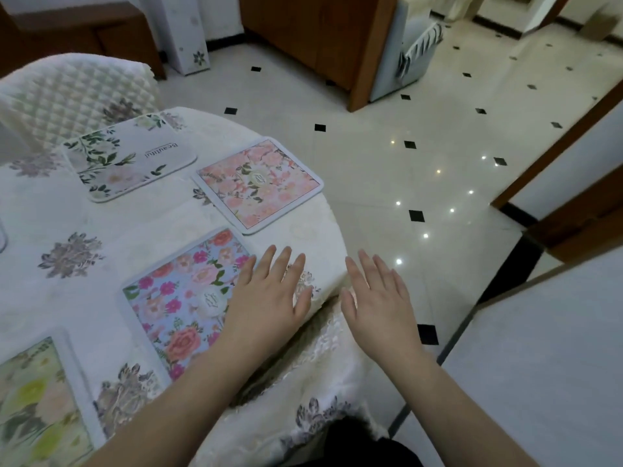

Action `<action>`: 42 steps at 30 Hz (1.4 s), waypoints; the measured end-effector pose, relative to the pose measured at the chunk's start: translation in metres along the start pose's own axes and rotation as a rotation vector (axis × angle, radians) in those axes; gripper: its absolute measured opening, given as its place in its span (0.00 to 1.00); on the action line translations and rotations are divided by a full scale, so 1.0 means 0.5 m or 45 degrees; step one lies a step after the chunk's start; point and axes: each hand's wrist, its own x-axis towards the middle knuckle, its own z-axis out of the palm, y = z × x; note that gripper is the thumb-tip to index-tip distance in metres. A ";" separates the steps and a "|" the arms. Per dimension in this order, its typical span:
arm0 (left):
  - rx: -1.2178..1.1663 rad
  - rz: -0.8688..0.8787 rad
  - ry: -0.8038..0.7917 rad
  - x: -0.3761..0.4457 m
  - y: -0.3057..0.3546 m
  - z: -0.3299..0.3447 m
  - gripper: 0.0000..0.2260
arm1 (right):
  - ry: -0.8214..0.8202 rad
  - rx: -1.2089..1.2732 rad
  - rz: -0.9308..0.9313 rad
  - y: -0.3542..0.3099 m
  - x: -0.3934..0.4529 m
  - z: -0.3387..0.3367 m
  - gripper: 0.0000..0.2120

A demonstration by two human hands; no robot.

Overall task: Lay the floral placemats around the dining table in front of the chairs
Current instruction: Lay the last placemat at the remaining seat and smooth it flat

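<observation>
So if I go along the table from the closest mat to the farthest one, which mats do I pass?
Green and yellow mat → blue mat with pink roses → pink flower mat → white mat with green leaves, by the quilted chair.

Dining area of a private home.
Round table (296, 230) under a cream tablecloth (84, 264) with embroidered flowers; floral placemats (258, 185) laid near its edge; chair (74, 96) in a quilted cover; glossy cream floor tiles (387, 163) with small black insets; wooden cabinet (313, 38); dark wood door frames (556, 143).
</observation>
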 end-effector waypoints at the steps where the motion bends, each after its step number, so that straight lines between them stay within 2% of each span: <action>1: 0.003 0.003 -0.013 0.012 0.011 0.000 0.28 | -0.014 0.000 -0.004 0.015 0.010 0.003 0.26; 7: 0.049 -0.107 0.025 0.094 0.108 -0.013 0.29 | -0.078 0.068 -0.085 0.123 0.100 0.013 0.26; 12: 0.065 -0.225 -0.083 0.174 0.184 0.005 0.29 | -0.129 0.113 -0.164 0.228 0.184 -0.006 0.27; 15: 0.049 -0.273 -0.037 0.203 0.214 -0.003 0.32 | -0.159 0.127 -0.207 0.270 0.220 -0.023 0.27; 20: 0.019 -0.394 -0.004 0.234 0.214 -0.014 0.32 | -0.195 0.157 -0.306 0.281 0.268 -0.039 0.27; 25: -0.009 -0.484 -0.021 0.230 0.174 0.002 0.28 | -0.235 0.107 -0.399 0.253 0.299 -0.040 0.27; 34: -0.065 -0.494 0.023 0.256 0.129 0.006 0.28 | -0.204 0.009 -0.376 0.268 0.325 -0.067 0.27; 42: -0.018 -0.397 0.050 0.340 0.205 -0.018 0.28 | -0.162 0.034 -0.361 0.335 0.395 -0.081 0.27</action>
